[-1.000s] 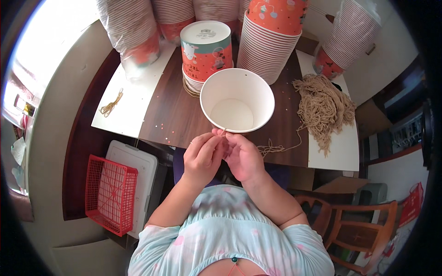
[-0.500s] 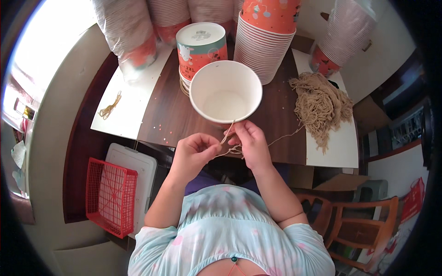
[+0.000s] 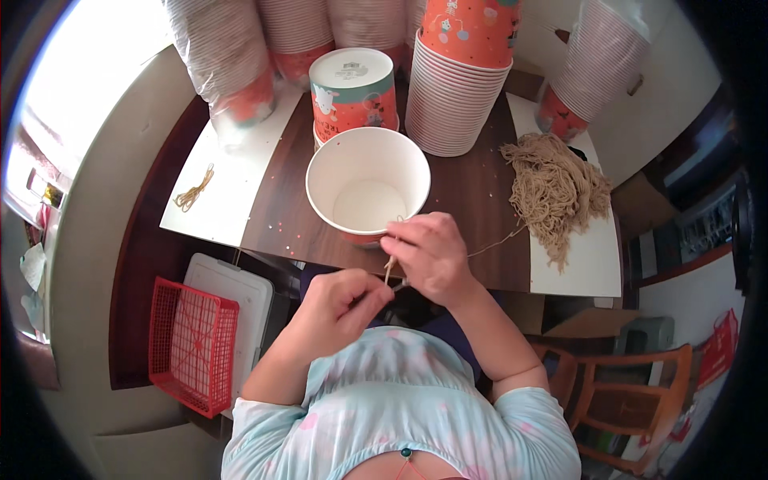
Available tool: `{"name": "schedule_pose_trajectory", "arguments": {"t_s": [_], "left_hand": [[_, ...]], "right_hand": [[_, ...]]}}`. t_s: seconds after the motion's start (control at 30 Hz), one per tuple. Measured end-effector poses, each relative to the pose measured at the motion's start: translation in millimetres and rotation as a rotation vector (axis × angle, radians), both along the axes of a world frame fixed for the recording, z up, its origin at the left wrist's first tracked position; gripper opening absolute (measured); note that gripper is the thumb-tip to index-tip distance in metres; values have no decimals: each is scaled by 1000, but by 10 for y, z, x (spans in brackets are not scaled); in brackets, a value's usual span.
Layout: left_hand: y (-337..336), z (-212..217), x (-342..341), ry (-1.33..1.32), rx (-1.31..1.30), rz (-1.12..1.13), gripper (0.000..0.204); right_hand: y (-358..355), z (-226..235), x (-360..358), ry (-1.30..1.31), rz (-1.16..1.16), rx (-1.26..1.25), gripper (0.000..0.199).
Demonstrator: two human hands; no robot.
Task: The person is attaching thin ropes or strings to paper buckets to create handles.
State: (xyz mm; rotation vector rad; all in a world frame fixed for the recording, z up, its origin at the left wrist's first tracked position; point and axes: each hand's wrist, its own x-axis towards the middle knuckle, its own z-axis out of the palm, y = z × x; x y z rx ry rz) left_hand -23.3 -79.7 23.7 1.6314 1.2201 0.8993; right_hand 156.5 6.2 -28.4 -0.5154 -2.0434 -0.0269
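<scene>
Where the tan string [image 3: 390, 270] runs down from the near rim of the white paper bucket [image 3: 368, 186], we pinch it with both hands — right hand [image 3: 428, 254] at the rim, left hand [image 3: 340, 308] lower. A string bundle [image 3: 554, 188] lies right, stacked buckets [image 3: 460, 88] behind.

Single head view, steeply down, close over table [image 3: 472, 192]

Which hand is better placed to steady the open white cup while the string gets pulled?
Right, probably. The right hand sits against the near rim of the white cup, pinching the string. The left hand is lower, away from the cup, gripping the string's other end.
</scene>
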Motion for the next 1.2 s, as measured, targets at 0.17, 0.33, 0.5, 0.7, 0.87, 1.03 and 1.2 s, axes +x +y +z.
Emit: {"name": "schedule_pose_trajectory", "arguments": {"t_s": [0.17, 0.33, 0.5, 0.7, 0.87, 1.03, 1.2], "left_hand": [[-175, 300, -98, -198, 187, -536, 5], [10, 651, -546, -64, 156, -419, 11], [463, 376, -1171, -340, -44, 97, 18], [629, 341, -508, -166, 13, 68, 23], [931, 410, -44, -125, 73, -143, 24], [955, 398, -233, -229, -235, -249, 21], [878, 245, -210, -342, -338, -256, 22]], "right_hand": [[217, -57, 92, 85, 9, -90, 26], [216, 103, 367, 20, 233, -379, 16], [259, 451, 779, -111, 283, -663, 13], [509, 987, 999, -759, 260, -580, 82], [395, 1140, 228, 23, 556, -1442, 62], [401, 1156, 305, -35, 206, -1125, 14], [401, 982, 425, -330, 29, -882, 19]]}}
